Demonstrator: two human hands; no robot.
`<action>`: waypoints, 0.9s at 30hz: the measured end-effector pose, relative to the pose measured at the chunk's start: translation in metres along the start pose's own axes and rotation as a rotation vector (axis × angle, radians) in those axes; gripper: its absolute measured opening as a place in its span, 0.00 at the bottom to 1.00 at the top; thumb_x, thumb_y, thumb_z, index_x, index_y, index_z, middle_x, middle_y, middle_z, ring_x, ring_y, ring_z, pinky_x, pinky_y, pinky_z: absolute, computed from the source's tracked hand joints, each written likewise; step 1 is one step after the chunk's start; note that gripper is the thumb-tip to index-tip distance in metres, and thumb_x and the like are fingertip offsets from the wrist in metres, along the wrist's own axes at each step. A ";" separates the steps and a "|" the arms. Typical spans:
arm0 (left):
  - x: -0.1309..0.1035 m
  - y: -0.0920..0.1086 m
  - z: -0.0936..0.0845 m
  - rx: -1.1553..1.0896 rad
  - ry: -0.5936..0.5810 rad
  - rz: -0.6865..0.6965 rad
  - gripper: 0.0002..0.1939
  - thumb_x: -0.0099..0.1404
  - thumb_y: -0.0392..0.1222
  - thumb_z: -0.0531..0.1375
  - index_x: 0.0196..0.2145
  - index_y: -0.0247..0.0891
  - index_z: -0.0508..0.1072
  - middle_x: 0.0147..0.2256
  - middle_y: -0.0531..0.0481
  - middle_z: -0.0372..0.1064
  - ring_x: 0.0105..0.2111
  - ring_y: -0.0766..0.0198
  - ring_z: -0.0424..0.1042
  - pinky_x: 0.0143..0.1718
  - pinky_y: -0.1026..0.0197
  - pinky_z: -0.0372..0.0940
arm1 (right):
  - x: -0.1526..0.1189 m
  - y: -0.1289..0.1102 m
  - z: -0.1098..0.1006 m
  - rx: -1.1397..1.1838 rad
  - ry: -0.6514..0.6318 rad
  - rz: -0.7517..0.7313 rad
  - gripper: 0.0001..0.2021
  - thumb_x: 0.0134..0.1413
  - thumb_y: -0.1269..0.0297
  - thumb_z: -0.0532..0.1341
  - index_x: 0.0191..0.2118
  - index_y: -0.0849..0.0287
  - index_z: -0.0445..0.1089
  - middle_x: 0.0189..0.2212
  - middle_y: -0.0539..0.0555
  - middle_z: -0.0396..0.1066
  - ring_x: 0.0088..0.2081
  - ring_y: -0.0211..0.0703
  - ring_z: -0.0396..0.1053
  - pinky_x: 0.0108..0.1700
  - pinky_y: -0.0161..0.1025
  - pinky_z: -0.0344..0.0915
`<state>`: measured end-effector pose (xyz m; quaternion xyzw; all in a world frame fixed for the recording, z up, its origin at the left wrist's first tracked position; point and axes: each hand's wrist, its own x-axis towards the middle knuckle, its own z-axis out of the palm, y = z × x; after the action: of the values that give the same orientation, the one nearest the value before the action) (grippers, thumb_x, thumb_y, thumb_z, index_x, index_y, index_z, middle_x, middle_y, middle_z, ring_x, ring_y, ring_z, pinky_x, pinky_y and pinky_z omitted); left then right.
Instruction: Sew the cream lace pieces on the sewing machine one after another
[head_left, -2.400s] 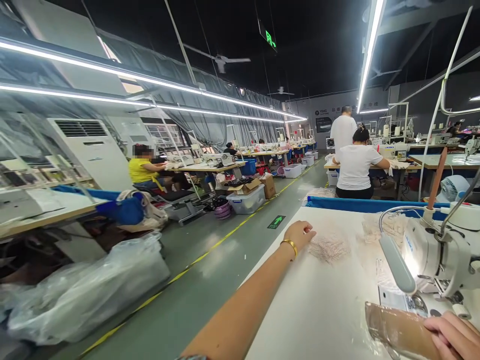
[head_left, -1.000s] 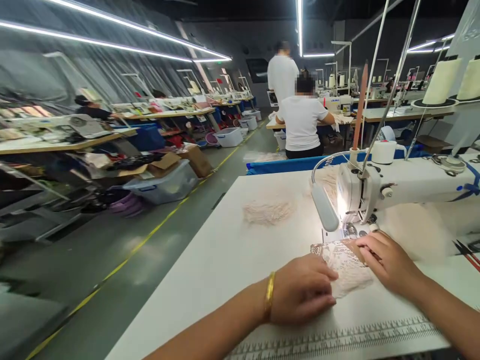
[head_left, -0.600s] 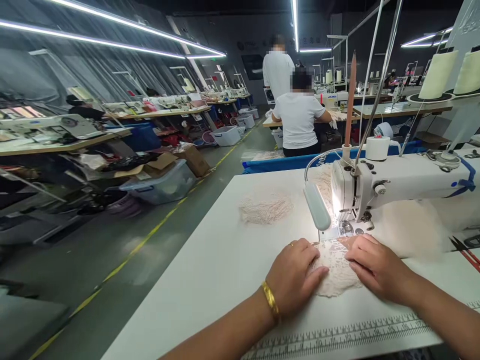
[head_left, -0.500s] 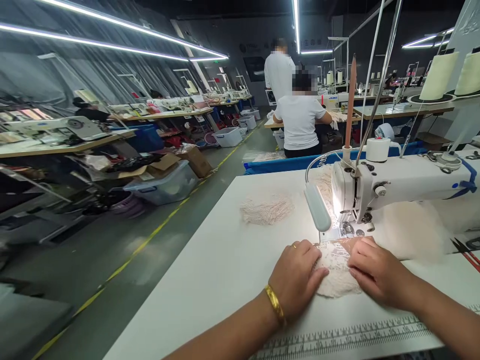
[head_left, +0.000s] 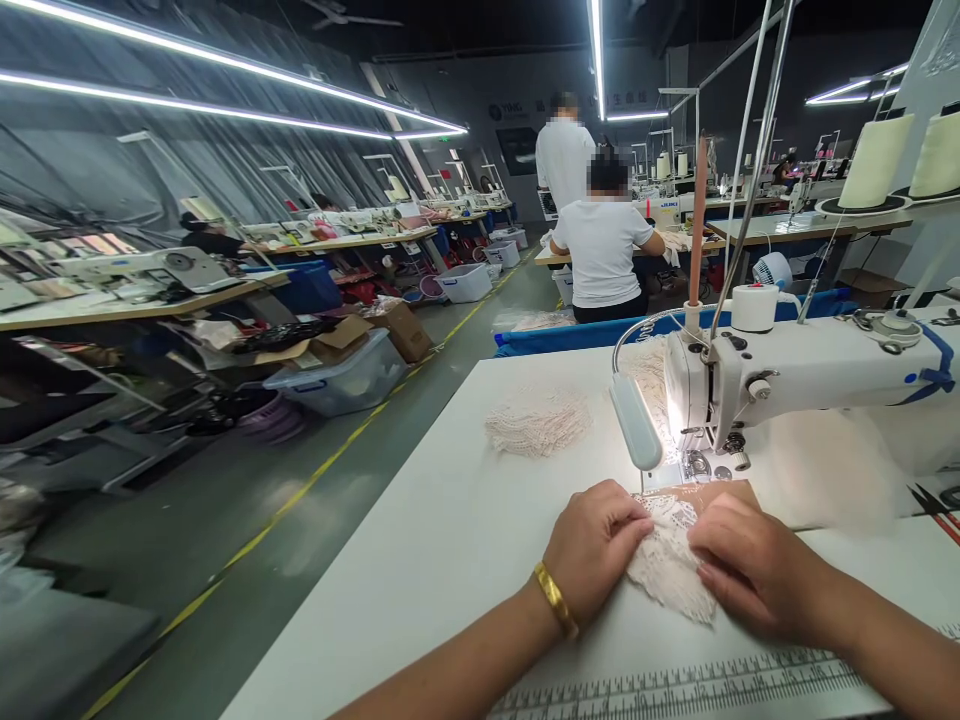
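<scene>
A cream lace piece lies gathered on the white table, just in front of the sewing machine. My left hand pinches its left edge between thumb and fingers. On the right side, my right hand has its fingers curled onto the lace; the fingertips are partly hidden. Under the lace, a flat brown piece shows at the far edge, close to the needle area. The machine's lamp hangs at the left of the needle and lights this spot.
A stack of cream lace rests at the table's left. Red-handled scissors lie at the right edge. A printed ruler strip runs along the front. Ahead, a seated person and a standing person face away.
The lace has been bunched and its near end shifted toward me, showing more of the brown piece. My left fingers now pinch the edge. The view has tilted slightly.
</scene>
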<state>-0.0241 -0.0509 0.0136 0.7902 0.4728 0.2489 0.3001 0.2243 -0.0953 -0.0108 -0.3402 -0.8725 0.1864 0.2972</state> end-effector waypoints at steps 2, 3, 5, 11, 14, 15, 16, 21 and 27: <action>0.004 0.004 -0.008 -0.168 -0.020 -0.024 0.10 0.66 0.44 0.63 0.29 0.39 0.80 0.35 0.48 0.76 0.39 0.57 0.74 0.45 0.55 0.65 | 0.000 0.000 0.002 -0.001 0.010 0.022 0.02 0.69 0.67 0.55 0.43 0.55 0.63 0.34 0.52 0.65 0.37 0.46 0.61 0.41 0.45 0.62; 0.006 0.007 -0.013 -0.234 -0.034 -0.025 0.10 0.66 0.45 0.63 0.29 0.39 0.80 0.36 0.48 0.76 0.39 0.57 0.74 0.46 0.56 0.65 | 0.000 0.000 0.003 0.001 0.009 0.032 0.02 0.69 0.66 0.55 0.43 0.55 0.64 0.35 0.52 0.65 0.36 0.46 0.61 0.41 0.45 0.62; 0.007 0.016 -0.021 -0.325 -0.094 -0.014 0.11 0.66 0.46 0.63 0.30 0.38 0.79 0.35 0.49 0.75 0.38 0.59 0.72 0.44 0.58 0.65 | -0.001 0.000 0.004 0.017 0.013 0.070 0.04 0.70 0.64 0.54 0.43 0.55 0.64 0.35 0.53 0.66 0.36 0.47 0.61 0.41 0.46 0.62; 0.007 0.047 -0.029 -0.383 -0.450 0.107 0.12 0.70 0.47 0.58 0.33 0.38 0.74 0.31 0.51 0.69 0.31 0.63 0.65 0.34 0.62 0.61 | 0.000 -0.006 -0.014 0.400 0.039 0.316 0.27 0.70 0.36 0.52 0.57 0.52 0.68 0.53 0.59 0.67 0.48 0.52 0.65 0.50 0.48 0.67; 0.011 0.049 -0.022 -0.328 -0.417 0.094 0.13 0.71 0.49 0.56 0.33 0.37 0.72 0.32 0.51 0.69 0.32 0.63 0.64 0.35 0.62 0.60 | 0.002 -0.006 -0.019 0.553 -0.061 0.353 0.32 0.62 0.28 0.57 0.56 0.50 0.70 0.50 0.56 0.69 0.47 0.51 0.66 0.50 0.47 0.67; 0.013 0.047 -0.019 -0.319 -0.391 0.071 0.14 0.71 0.49 0.56 0.33 0.37 0.72 0.31 0.52 0.68 0.32 0.63 0.64 0.34 0.62 0.59 | 0.003 -0.005 -0.018 0.558 -0.064 0.378 0.30 0.61 0.30 0.60 0.52 0.51 0.72 0.45 0.54 0.69 0.44 0.49 0.66 0.48 0.45 0.66; 0.014 0.045 -0.017 -0.311 -0.361 0.048 0.15 0.71 0.50 0.56 0.32 0.37 0.71 0.30 0.52 0.67 0.31 0.63 0.63 0.34 0.61 0.59 | 0.003 -0.004 -0.016 0.545 -0.044 0.406 0.26 0.61 0.33 0.62 0.48 0.52 0.72 0.41 0.52 0.68 0.41 0.47 0.65 0.45 0.43 0.66; 0.015 0.038 -0.008 -0.341 -0.302 -0.021 0.15 0.69 0.52 0.57 0.34 0.38 0.73 0.31 0.52 0.68 0.32 0.61 0.65 0.34 0.61 0.61 | 0.005 0.004 -0.002 0.466 0.106 0.456 0.15 0.66 0.48 0.62 0.37 0.55 0.69 0.34 0.50 0.65 0.34 0.42 0.62 0.38 0.39 0.62; 0.016 0.036 0.002 -0.354 -0.219 -0.024 0.15 0.64 0.53 0.64 0.35 0.37 0.78 0.34 0.49 0.75 0.36 0.58 0.71 0.39 0.59 0.65 | 0.007 0.000 -0.002 0.378 0.137 0.428 0.13 0.65 0.52 0.62 0.34 0.55 0.66 0.31 0.49 0.63 0.37 0.44 0.63 0.38 0.39 0.62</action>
<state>0.0058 -0.0500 0.0388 0.7417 0.3956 0.2373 0.4869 0.2221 -0.0900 -0.0066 -0.4667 -0.7086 0.3807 0.3676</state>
